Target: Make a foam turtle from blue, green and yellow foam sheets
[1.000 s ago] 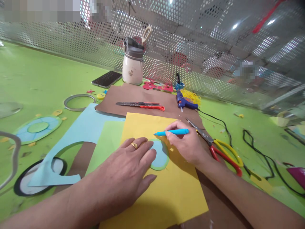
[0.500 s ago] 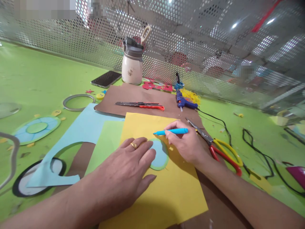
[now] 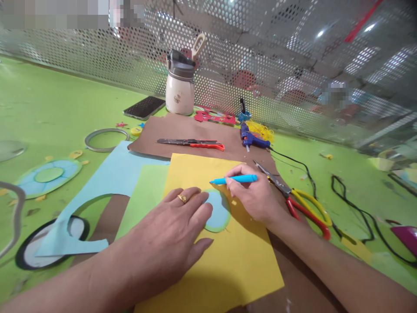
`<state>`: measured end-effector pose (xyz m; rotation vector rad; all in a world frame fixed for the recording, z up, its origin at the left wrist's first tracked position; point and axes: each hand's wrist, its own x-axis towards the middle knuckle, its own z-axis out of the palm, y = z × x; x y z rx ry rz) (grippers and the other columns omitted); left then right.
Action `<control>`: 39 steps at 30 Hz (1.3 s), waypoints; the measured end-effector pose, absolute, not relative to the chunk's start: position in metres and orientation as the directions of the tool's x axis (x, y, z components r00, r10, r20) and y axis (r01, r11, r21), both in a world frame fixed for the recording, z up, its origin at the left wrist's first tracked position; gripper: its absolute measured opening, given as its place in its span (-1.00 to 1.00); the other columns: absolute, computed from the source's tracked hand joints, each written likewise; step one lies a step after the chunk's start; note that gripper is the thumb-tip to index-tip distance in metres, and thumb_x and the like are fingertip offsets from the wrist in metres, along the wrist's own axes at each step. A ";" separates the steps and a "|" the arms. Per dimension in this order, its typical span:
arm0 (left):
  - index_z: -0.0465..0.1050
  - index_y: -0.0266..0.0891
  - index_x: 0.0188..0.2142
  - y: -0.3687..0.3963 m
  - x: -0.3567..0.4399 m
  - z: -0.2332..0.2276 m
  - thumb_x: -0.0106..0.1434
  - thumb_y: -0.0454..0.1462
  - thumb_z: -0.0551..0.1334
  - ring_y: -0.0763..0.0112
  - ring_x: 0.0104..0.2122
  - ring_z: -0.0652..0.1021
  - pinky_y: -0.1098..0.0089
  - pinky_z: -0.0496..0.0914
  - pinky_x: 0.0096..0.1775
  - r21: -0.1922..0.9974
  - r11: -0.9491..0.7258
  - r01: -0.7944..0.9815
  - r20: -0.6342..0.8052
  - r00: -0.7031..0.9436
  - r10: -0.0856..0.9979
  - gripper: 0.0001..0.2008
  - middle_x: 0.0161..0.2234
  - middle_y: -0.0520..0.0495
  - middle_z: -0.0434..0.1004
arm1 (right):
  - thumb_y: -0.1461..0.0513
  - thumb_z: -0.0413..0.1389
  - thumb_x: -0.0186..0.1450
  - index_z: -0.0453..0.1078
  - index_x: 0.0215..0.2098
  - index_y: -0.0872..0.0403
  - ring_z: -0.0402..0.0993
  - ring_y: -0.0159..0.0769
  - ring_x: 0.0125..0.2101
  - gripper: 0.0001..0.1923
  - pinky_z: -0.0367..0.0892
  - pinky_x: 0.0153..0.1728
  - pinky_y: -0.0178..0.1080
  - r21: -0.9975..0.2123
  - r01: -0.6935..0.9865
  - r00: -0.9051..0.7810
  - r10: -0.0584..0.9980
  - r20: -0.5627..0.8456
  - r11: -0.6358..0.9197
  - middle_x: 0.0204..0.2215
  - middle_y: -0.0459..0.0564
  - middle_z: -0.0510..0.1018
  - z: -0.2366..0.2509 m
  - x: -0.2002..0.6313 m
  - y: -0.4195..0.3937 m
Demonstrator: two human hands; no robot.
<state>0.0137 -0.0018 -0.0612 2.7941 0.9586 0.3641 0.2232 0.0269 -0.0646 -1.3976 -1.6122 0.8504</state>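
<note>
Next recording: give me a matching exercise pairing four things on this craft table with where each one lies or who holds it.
Things:
1. pen
2. scissors
3. phone
4. round cutout

Places:
A. left of the white bottle, near the mesh wall
B. pressed on the yellow paper under the left hand
C. held in the right hand
D. lying on the table just right of the right hand

Pairs: 1-C, 2-D, 3-A, 4-B

Craft workshop bench: green work surface (image 3: pixel 48 104) strewn with coloured paper offcuts, backed by perforated metal mesh partition (image 3: pixel 260 65). Blue hot-glue gun (image 3: pixel 250 138), red-and-yellow-handled scissors (image 3: pixel 302 208), red-handled utility knife (image 3: pixel 192 143) lie around.
</note>
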 end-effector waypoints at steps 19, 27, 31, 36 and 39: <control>0.34 -0.27 -0.15 -0.003 0.013 -0.060 0.31 -0.19 0.06 -0.04 0.05 0.35 -0.05 0.29 -0.01 0.235 -0.778 0.582 0.165 0.765 0.622 -0.78 -0.02 -0.27 0.41 | 0.26 0.11 0.20 0.35 -0.37 0.07 0.36 -0.40 -0.55 -0.97 0.27 -0.52 -0.33 -0.899 0.409 -0.056 0.988 0.146 0.156 -0.53 -0.16 0.44 -0.065 0.223 0.028; 0.34 -0.28 -0.17 -0.002 0.015 -0.061 0.32 -0.19 0.06 -0.05 0.05 0.36 -0.05 0.30 -0.02 0.213 -0.786 0.580 0.187 0.766 0.615 -0.78 -0.02 -0.28 0.42 | 0.22 0.11 0.24 0.36 -0.37 0.07 0.38 -0.40 -0.57 -0.93 0.29 -0.51 -0.33 -0.912 0.386 -0.007 0.989 0.147 0.138 -0.58 -0.16 0.44 -0.069 0.228 0.028; 0.34 -0.28 -0.18 -0.001 0.015 -0.061 0.32 -0.20 0.06 -0.05 0.04 0.36 -0.05 0.30 -0.02 0.219 -0.785 0.579 0.183 0.766 0.616 -0.80 -0.03 -0.27 0.42 | 0.22 0.11 0.26 0.37 -0.34 0.06 0.39 -0.41 -0.56 -0.94 0.32 -0.45 -0.32 -0.935 0.321 0.026 0.986 0.166 0.149 -0.57 -0.16 0.47 -0.073 0.228 0.030; 0.34 -0.28 -0.17 -0.002 0.014 -0.058 0.32 -0.21 0.06 -0.05 0.04 0.36 -0.05 0.30 -0.02 0.220 -0.786 0.578 0.171 0.770 0.614 -0.80 -0.02 -0.27 0.41 | 0.16 0.08 0.31 0.38 -0.25 0.06 0.41 -0.42 -0.58 -0.86 0.33 -0.46 -0.31 -0.973 0.162 -0.033 0.986 0.162 0.165 -0.54 -0.15 0.49 -0.069 0.225 0.029; 0.34 -0.28 -0.17 -0.002 0.014 -0.057 0.31 -0.22 0.06 -0.05 0.04 0.36 -0.06 0.29 -0.01 0.218 -0.786 0.579 0.160 0.773 0.614 -0.80 -0.02 -0.29 0.41 | 0.09 0.11 0.30 0.40 -0.33 0.09 0.35 -0.44 -0.60 -0.78 0.28 -0.52 -0.33 -0.976 0.150 -0.046 0.987 0.153 0.158 -0.58 -0.16 0.44 -0.067 0.225 0.027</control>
